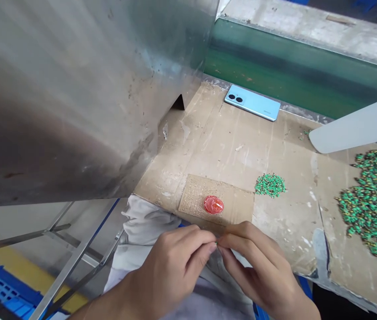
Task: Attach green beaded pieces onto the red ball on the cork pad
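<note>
The left hand (pixel 166 273) and right hand (pixel 258 266) hold their grip pressed together at the front edge of the cardboard-covered table (pixel 228 151), fingertips (pixel 212 247) meeting on something too small to make out, if anything. Slipping fingers could drop it onto the pitted brown cardboard pad (pixel 195 200) beside the glossy red disc (pixel 213 204).

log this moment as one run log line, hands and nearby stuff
left hand: pinching tiny item | right hand: pinching same | nearby: red round piece on cardboard pad | green parts | blue phone
</note>
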Demonstrator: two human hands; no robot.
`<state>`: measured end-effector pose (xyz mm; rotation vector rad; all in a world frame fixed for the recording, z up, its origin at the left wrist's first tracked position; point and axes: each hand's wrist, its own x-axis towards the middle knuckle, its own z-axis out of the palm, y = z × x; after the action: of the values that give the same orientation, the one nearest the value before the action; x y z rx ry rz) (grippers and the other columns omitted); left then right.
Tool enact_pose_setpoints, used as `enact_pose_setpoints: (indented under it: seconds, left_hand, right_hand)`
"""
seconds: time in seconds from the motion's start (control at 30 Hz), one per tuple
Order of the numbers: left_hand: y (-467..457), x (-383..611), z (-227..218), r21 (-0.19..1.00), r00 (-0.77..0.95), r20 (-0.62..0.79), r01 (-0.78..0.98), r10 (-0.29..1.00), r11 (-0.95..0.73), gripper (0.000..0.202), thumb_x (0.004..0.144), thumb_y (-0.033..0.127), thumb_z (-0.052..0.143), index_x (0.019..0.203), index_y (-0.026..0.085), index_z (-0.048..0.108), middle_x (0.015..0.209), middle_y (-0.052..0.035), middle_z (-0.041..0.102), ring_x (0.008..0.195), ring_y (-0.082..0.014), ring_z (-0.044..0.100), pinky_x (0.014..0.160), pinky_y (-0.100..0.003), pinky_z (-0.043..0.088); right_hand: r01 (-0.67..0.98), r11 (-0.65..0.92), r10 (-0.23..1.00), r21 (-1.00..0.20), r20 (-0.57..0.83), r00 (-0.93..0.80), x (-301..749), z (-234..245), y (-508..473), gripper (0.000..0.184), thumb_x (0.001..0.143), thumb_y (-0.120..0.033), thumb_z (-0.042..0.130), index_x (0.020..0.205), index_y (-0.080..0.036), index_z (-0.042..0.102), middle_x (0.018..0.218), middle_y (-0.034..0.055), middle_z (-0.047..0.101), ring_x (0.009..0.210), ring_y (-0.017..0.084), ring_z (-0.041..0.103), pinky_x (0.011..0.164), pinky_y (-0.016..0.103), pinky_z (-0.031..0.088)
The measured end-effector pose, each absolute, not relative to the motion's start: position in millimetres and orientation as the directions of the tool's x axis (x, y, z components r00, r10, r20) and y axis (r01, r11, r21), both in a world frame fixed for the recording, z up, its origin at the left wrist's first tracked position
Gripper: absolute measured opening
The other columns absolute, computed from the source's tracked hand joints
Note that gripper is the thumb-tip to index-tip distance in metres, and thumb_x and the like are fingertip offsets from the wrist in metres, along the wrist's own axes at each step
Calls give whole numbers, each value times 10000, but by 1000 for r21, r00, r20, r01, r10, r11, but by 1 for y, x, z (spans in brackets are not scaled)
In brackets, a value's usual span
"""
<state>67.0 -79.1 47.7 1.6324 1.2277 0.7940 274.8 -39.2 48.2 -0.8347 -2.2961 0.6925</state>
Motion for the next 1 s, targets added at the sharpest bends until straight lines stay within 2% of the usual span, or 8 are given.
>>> enact_pose_setpoints:
  seconds: [0.13, 0.27, 0.37, 0.47, 0.57, 0.73, 0.87, 1.0]
  left_hand:
    - [-79, 68, 51, 945, 268, -57, 324, 962, -35, 258, 1097, 187, 491, 984, 156, 722, 834, -58, 709, 763, -187, 659, 726, -309, 490]
    - [-81, 63, 53, 962, 198, -267, 107, 943, 249, 207, 1087, 300, 539, 1083, 198, 719, 890, -42, 708, 772, -180, 625, 681, -290, 474]
    - [-80, 56, 50, 881, 239, -415, -136, 878, 454, 167, 1061, 252, 554, 1137, 225, 700, 965, -34, 696, 803, -159, 582, 683, -262, 454]
    - [-75, 52, 46, 751, 306, -450, -378, 839, 541, 155, 1015, 164, 583, 1107, 211, 698, 962, -23, 701, 771, -116, 551, 676, -230, 412]
    - [-71, 50, 46, 592, 358, -471, -550, 806, 590, 137, 980, 207, 707, 1114, 185, 697, 973, -44, 739, 714, -88, 560, 594, -199, 349]
    - [-69, 46, 47, 471, 394, -488, -632, 779, 615, 215, 965, 291, 813, 1108, 170, 708, 960, -86, 796, 588, -51, 539, 472, -191, 181]
    - [-70, 44, 44, 481, 386, -494, -626, 780, 614, 211, 980, 350, 792, 1000, 160, 702, 879, -85, 814, 479, -28, 439, 456, -201, 174]
    - [-70, 44, 43, 529, 351, -486, -611, 800, 589, 185, 1019, 339, 723, 981, 159, 702, 748, -39, 769, 456, -23, 297, 465, -202, 163]
  right_hand:
    - [353, 630, 699, -692, 308, -645, 273, 52, -36, 190, 1006, -26, 578, 1096, -188, 621, 905, 45, 678, 771, 165, 658, 658, 282, 560]
    - [387, 503, 807, -773, 259, -531, 271, 56, -27, 155, 1014, -66, 563, 1039, -215, 602, 870, 17, 623, 734, 146, 605, 608, 253, 510]
    - [468, 396, 889, -790, 203, -410, 269, 57, -18, 133, 1051, -124, 549, 983, -225, 604, 846, 5, 587, 700, 139, 557, 570, 248, 458]
    - [500, 324, 918, -803, 138, -373, 267, 54, -12, 144, 1074, -178, 550, 955, -227, 614, 824, -2, 594, 681, 135, 556, 572, 250, 452]
    - [514, 275, 928, -812, 83, -364, 265, 50, -10, 144, 1077, -221, 564, 953, -225, 636, 797, -13, 606, 643, 128, 554, 563, 250, 454]
    - [549, 223, 948, -805, 49, -314, 264, 47, -11, 144, 1038, -243, 623, 904, -223, 673, 715, -38, 577, 563, 115, 491, 514, 251, 411]
    - [546, 231, 949, -805, 62, -311, 264, 48, -10, 142, 1022, -239, 646, 886, -224, 685, 712, -41, 577, 563, 113, 489, 518, 255, 402]
    - [554, 258, 937, -792, 64, -344, 264, 48, -10, 123, 1018, -214, 639, 904, -230, 682, 722, -46, 562, 582, 116, 494, 531, 255, 393]
